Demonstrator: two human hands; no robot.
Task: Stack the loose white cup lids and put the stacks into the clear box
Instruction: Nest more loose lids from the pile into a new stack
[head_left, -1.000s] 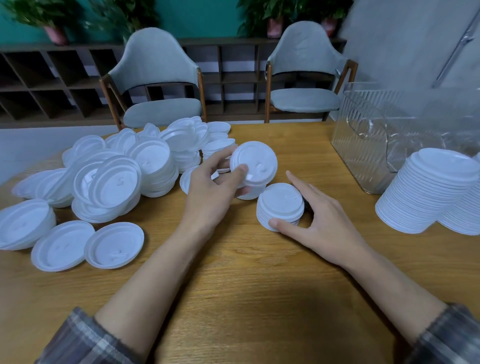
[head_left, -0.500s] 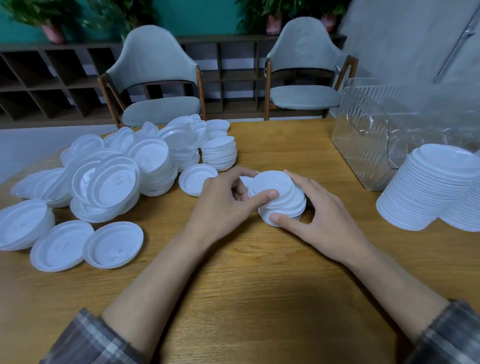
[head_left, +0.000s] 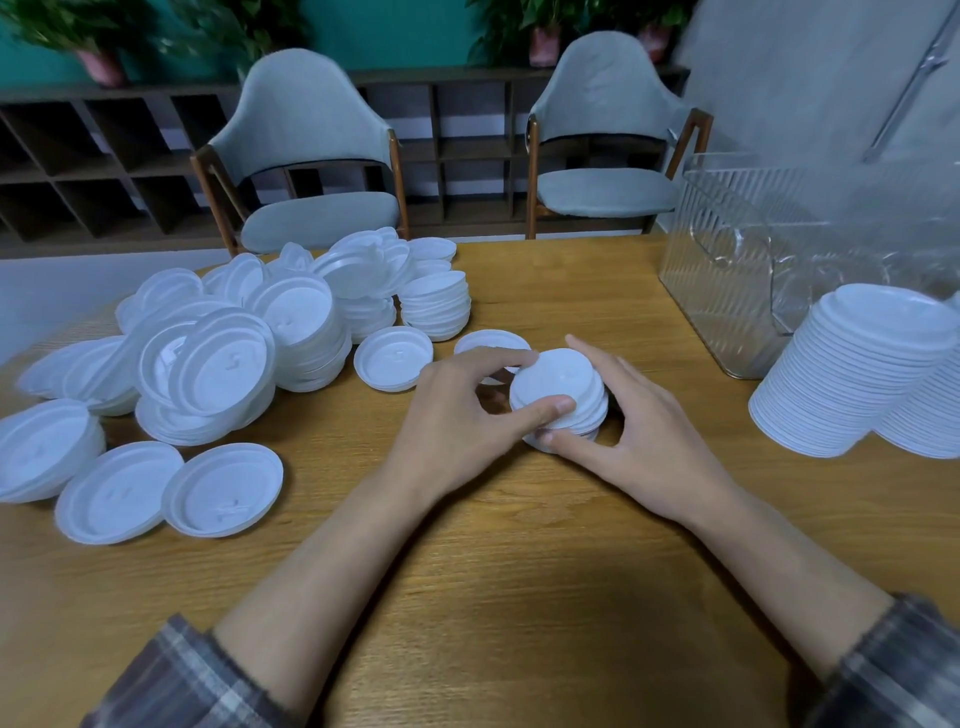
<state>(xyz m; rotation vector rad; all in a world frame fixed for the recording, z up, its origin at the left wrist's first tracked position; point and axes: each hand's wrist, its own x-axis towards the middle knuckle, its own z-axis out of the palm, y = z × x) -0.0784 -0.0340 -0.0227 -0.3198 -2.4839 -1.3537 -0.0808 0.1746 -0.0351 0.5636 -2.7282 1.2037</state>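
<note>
A small stack of white lids (head_left: 563, 387) stands on the wooden table (head_left: 493, 571) at the centre. My left hand (head_left: 457, 421) pinches its upper lids between thumb and forefinger from the left. My right hand (head_left: 639, 436) cups the stack from the right, thumb at its base. A large pile of loose white lids (head_left: 234, 343) spreads over the left of the table. The clear ribbed box (head_left: 737, 270) stands at the far right. Two tall lid stacks (head_left: 862, 374) rest in front of the box.
Two single lids (head_left: 171, 493) lie near the table's left front. One lid (head_left: 393, 358) and a short stack (head_left: 435, 304) sit just left of my hands. Two grey chairs (head_left: 311, 171) and a low shelf stand behind the table.
My left hand brought a few lids from the pile down onto the small stack. Both hands now close around that stack; the right hand stayed beside it.
</note>
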